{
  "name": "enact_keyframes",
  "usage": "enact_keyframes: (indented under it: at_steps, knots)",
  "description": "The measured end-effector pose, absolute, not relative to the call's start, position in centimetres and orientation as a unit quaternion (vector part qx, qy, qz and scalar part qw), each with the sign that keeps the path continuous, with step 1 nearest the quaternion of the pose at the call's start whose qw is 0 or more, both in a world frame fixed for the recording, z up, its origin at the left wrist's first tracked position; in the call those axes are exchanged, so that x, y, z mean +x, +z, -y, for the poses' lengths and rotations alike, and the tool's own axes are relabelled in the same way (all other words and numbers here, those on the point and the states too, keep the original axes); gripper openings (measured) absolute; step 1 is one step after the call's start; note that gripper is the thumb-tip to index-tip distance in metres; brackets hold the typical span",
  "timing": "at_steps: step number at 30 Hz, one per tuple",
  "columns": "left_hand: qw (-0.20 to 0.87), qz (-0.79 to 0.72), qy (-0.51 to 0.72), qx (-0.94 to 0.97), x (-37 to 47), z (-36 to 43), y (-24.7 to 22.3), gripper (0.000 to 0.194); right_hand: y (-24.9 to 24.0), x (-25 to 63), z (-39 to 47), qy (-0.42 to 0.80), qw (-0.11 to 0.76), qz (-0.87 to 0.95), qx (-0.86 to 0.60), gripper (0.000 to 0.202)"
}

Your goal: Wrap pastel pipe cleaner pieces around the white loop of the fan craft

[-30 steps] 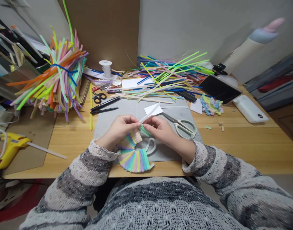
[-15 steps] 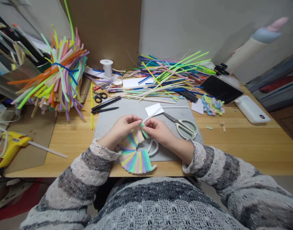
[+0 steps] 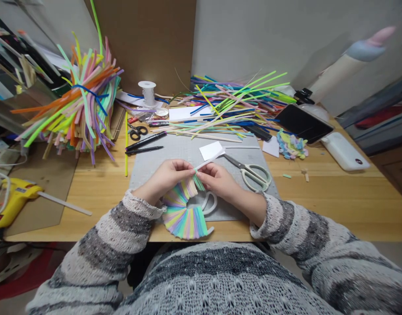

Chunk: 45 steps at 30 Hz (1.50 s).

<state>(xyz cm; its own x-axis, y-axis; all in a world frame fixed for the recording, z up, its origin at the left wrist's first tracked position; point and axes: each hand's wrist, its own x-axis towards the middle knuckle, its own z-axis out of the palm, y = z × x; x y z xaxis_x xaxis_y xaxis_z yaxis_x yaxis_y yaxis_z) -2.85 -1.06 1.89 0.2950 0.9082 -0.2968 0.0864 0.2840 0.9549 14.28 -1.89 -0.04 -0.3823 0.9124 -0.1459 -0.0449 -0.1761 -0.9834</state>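
A curved, striped strip of pastel pipe cleaners [image 3: 188,221] hangs in an arc over the grey cutting mat [image 3: 174,148] and the table's front edge. My left hand [image 3: 170,177] pinches its upper end between thumb and fingers. Close beside it, my right hand [image 3: 219,178] pinches the green pipe cleaner [image 3: 198,182] at that same end. A white pipe cleaner [image 3: 209,162] runs out from the fingertips towards the upper right, and a white loop [image 3: 210,204] curls below my right hand. Scissors with pale green handles [image 3: 255,176] lie right of my right hand.
Loose pipe cleaners [image 3: 234,105] are heaped at the back, and a thick bundle [image 3: 86,100] stands at the left. A yellow glue gun [image 3: 15,199] lies far left. Black pens [image 3: 146,142], a white card [image 3: 210,151] and a phone [image 3: 304,123] lie around the mat.
My fingertips have shifted slightly at the strip's upper end, and the green pipe cleaner has turned a little. The rest of the strip stays nearly where it was.
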Motion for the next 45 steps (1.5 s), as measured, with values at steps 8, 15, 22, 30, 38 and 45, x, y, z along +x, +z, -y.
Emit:
enact_keyframes:
  at_steps: [8,15,22,30,38,45]
  knots:
    - [0.676,-0.466,0.329,0.466,-3.2,1.0,2.0,0.021,0.7,14.7,1.6,0.715,0.336,0.480,-0.382,0.034]
    - [0.718,-0.438,0.305,0.447,-3.3,1.1,2.1,0.020,0.4,15.1,1.2,0.642,0.345,0.585,-0.356,0.021]
    - [0.713,-0.435,0.287,0.468,-3.3,1.3,2.6,0.019,0.3,15.2,1.6,0.462,0.401,0.686,-0.392,0.010]
    - [0.668,-0.452,0.314,0.501,-3.0,1.5,3.1,0.018,0.3,15.0,2.8,0.495,0.389,0.652,-0.423,0.017]
    - [0.657,-0.475,0.314,0.495,-3.2,1.4,3.0,0.020,0.5,14.8,4.0,0.395,0.422,0.695,-0.428,0.014]
    - [0.678,-0.480,0.282,0.480,-3.3,1.3,3.3,0.017,0.5,14.8,4.1,0.359,0.424,0.730,-0.397,0.015]
